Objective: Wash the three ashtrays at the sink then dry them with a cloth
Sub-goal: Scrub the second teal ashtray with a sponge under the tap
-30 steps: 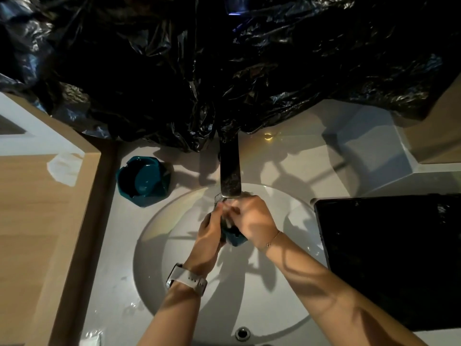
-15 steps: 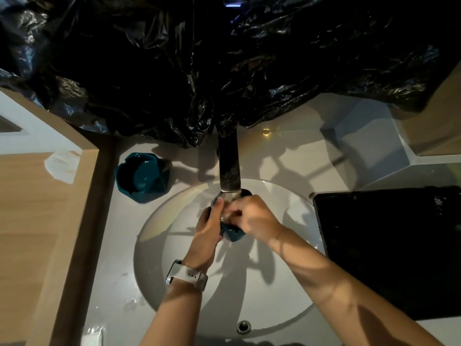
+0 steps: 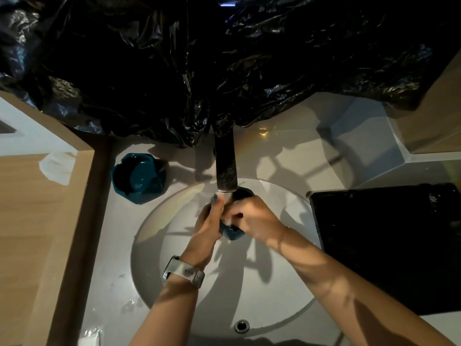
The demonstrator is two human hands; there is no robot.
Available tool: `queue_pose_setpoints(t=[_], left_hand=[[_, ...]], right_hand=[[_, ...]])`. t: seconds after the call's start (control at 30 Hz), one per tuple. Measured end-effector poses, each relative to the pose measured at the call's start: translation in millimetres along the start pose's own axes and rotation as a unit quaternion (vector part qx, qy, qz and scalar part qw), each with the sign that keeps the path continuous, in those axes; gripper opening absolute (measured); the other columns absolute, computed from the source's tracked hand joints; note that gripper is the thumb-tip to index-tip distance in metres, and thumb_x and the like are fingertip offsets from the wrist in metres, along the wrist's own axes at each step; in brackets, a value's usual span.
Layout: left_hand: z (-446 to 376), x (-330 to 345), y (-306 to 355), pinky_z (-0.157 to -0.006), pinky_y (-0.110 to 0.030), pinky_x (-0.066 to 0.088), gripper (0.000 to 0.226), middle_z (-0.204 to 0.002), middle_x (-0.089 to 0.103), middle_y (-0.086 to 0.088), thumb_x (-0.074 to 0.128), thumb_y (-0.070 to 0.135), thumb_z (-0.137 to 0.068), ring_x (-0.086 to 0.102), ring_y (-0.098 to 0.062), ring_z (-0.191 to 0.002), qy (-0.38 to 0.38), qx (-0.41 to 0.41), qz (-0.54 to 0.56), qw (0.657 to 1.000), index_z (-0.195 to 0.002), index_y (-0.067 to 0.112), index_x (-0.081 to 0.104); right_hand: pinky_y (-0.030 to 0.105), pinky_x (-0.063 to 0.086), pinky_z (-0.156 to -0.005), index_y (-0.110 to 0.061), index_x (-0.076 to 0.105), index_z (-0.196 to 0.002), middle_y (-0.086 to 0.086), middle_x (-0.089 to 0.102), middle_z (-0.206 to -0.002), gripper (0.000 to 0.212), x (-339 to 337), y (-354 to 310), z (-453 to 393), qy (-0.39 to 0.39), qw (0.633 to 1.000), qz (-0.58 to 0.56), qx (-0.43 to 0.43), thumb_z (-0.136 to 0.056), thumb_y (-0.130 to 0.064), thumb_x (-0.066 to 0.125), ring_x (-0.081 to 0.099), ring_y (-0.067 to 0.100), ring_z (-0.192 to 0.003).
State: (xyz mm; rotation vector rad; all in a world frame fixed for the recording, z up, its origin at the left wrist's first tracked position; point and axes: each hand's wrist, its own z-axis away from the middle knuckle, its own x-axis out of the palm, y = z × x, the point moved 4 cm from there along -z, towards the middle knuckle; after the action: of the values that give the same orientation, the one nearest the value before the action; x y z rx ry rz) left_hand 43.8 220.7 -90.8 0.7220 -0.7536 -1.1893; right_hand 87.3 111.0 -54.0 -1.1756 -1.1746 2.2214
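Both hands have edged a little up toward the spout since a second ago, ashtray turned between them. Black plastic sheeting (image 3: 224, 71) drapes the wall behind. White sink (image 3: 174, 283) set in the desk (image 3: 119, 245); dark tray (image 3: 389, 245) on its right side. Faucet (image 3: 226, 168) runs water onto the work. Second teal ashtray (image 3: 138, 178) sits on the desk left of the faucet. Left hand (image 3: 208, 224) and right hand (image 3: 254, 218) both curl around the teal ashtray (image 3: 233, 233), held under the stream over the basin. White watch (image 3: 184, 270) on the left wrist.
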Motion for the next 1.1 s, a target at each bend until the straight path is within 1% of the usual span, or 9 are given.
queue_pose_setpoints(t=[0.13,0.2,0.33,0.47,0.53,0.63,0.8,0.97,1.1], left_hand=[[1,-2,5,-0.087,-0.036,0.054,0.052,-0.104,0.075,-0.004,0.06,0.06,-0.087,0.071,-0.018,-0.099,0.013,0.004,-0.011,1.0,-0.113,0.015,0.067],[1,2,4,-0.083,-0.029,0.051,0.04,-0.102,0.076,0.0,0.058,0.052,-0.092,0.071,-0.011,-0.095,0.018,-0.004,-0.016,1.0,-0.112,0.018,0.067],[6,5,3,-0.099,-0.048,0.052,0.06,-0.111,0.074,-0.009,0.058,0.067,-0.082,0.068,-0.03,-0.109,0.006,-0.028,0.012,1.0,-0.119,0.019,0.066],[4,-9,-2,-0.094,-0.046,0.055,0.052,-0.111,0.073,-0.016,0.058,0.055,-0.092,0.069,-0.031,-0.105,-0.005,-0.023,0.021,1.0,-0.12,0.013,0.066],[2,-15,-3,-0.084,-0.036,0.057,0.044,-0.104,0.075,-0.013,0.058,0.049,-0.095,0.072,-0.026,-0.097,0.013,-0.011,0.005,1.0,-0.114,0.01,0.066],[5,-15,-6,-0.088,-0.037,0.057,0.041,-0.104,0.075,-0.007,0.058,0.05,-0.094,0.072,-0.021,-0.097,0.019,-0.011,-0.021,1.0,-0.112,0.014,0.065],[10,-21,-3,-0.077,-0.026,0.052,0.034,-0.099,0.075,-0.001,0.056,0.047,-0.095,0.071,-0.012,-0.091,0.021,0.003,-0.034,0.999,-0.11,0.018,0.065],[11,-31,-4,-0.072,-0.026,0.055,0.031,-0.089,0.076,-0.003,0.059,0.043,-0.095,0.072,-0.014,-0.082,0.052,-0.007,-0.026,0.998,-0.102,0.014,0.067],[4,-33,-10,-0.077,-0.033,0.057,0.038,-0.096,0.076,-0.009,0.059,0.047,-0.094,0.073,-0.021,-0.088,0.088,-0.039,-0.004,0.995,-0.108,0.012,0.067]], right_hand=[[0.023,0.046,-0.068,-0.012,0.077,-0.082,0.004,0.072,-0.082,0.013,-22,10,-8,-0.087,0.98,0.161,0.078,-0.076,-0.004,0.068,0.061,0.015,-0.075],[0.024,0.046,-0.065,-0.007,0.072,-0.077,0.008,0.07,-0.08,0.011,-27,8,-13,-0.014,0.97,0.223,0.09,-0.075,-0.002,0.063,0.064,0.022,-0.077],[0.002,0.038,-0.072,-0.003,0.074,-0.077,0.005,0.071,-0.081,0.017,-11,-9,-3,0.127,0.991,0.05,0.016,-0.077,0.005,0.059,0.058,0.012,-0.076],[0.017,0.045,-0.083,-0.004,0.078,-0.082,0.008,0.074,-0.088,0.012,2,-4,0,0.009,1.0,0.009,0.026,-0.076,0.003,0.069,0.064,0.016,-0.087],[0.022,0.041,-0.075,-0.007,0.079,-0.086,0.008,0.074,-0.091,0.011,0,0,0,-0.049,0.993,0.096,0.05,-0.079,-0.004,0.07,0.061,0.015,-0.083],[0.021,0.037,-0.069,-0.006,0.074,-0.094,0.01,0.07,-0.097,0.02,-9,3,-2,-0.017,0.973,0.208,0.094,-0.083,-0.001,0.058,0.062,0.025,-0.09],[0.018,0.036,-0.064,-0.003,0.067,-0.087,0.01,0.066,-0.085,0.019,5,-11,7,0.109,0.988,0.092,0.064,-0.093,-0.004,0.049,0.058,0.026,-0.082],[0.029,0.044,-0.093,-0.009,0.067,-0.106,0.006,0.064,-0.116,0.021,29,-3,13,-0.03,0.998,0.06,-0.011,-0.09,-0.007,0.055,0.059,0.022,-0.105],[0.035,0.046,-0.085,-0.013,0.049,-0.118,0.009,0.062,-0.109,0.022,15,6,31,-0.025,0.997,0.068,0.029,-0.1,-0.025,0.041,0.059,0.025,-0.096]])
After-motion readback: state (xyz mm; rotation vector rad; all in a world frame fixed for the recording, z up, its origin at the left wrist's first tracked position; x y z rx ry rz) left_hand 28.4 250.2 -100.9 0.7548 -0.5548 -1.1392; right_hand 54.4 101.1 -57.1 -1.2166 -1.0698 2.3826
